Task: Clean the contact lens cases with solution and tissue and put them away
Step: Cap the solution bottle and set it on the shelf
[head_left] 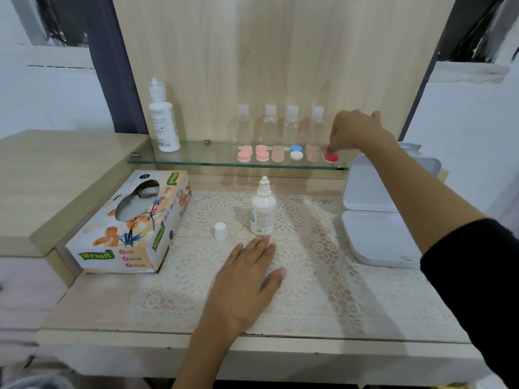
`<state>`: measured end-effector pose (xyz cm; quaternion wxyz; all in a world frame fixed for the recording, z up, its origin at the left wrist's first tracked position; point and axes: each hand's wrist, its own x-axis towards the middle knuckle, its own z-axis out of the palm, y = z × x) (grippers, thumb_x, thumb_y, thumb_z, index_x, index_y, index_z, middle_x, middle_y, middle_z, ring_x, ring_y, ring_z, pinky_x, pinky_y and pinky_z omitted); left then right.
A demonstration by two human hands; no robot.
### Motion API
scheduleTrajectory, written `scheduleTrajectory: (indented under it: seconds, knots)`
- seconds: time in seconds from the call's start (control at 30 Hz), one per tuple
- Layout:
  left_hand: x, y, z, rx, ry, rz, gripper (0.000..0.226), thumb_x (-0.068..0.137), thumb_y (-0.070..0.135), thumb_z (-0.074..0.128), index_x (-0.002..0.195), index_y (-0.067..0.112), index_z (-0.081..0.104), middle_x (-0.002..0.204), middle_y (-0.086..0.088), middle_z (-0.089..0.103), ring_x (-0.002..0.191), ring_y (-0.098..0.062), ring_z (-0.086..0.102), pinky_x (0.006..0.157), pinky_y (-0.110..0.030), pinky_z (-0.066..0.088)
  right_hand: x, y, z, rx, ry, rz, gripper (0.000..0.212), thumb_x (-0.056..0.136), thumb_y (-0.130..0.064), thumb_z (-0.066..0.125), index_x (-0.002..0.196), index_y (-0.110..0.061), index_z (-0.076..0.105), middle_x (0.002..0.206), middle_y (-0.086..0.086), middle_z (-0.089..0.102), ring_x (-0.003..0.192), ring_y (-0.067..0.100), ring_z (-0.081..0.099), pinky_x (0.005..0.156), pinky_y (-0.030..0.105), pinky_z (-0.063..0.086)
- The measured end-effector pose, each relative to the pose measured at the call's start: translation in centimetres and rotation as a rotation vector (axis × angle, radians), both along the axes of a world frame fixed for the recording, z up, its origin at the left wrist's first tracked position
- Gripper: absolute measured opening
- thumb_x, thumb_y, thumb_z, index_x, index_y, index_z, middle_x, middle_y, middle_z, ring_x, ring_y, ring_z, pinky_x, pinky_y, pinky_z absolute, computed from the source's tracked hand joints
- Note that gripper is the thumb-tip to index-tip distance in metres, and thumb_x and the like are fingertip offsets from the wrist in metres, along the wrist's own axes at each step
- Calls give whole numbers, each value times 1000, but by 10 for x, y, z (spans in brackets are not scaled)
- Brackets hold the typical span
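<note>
Six lens cases (pixel 296 153) are counted: five left of the right hand (pixel 356 130), the red case (pixel 330 158) pinched and half hidden by it; the left hand (pixel 247 282) is laid flat

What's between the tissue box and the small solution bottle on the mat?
A small white cap stands there on the lace mat, between the tissue box and the solution bottle; the head view shows it.

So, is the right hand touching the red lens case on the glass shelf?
Touching. The head view shows the right hand with its fingertips curled down onto the red lens case, with no gap between them.
</note>
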<state>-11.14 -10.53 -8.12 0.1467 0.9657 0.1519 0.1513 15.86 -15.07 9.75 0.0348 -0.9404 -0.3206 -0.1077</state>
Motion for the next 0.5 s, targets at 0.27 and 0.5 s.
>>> scheduleTrajectory:
  seconds: [0.27,0.5]
  knots:
    - [0,1,-1,-17,-32,-10,82,79,64,-2,148,27,20,156,13,9,135,11,-7,109,-13,-14,-85,-14,-57,1028,252,502,26,87,-20,61,112,-19,64,101,0,60,80,10,54,73,19,43]
    - [-3,-1,3,-51,-99,5,58,94,55,27,144,26,33,153,11,25,140,2,11,113,-15,-2,-126,-11,-135,1016,762,502,71,71,-45,78,132,-31,45,118,-11,58,111,3,55,96,34,47]
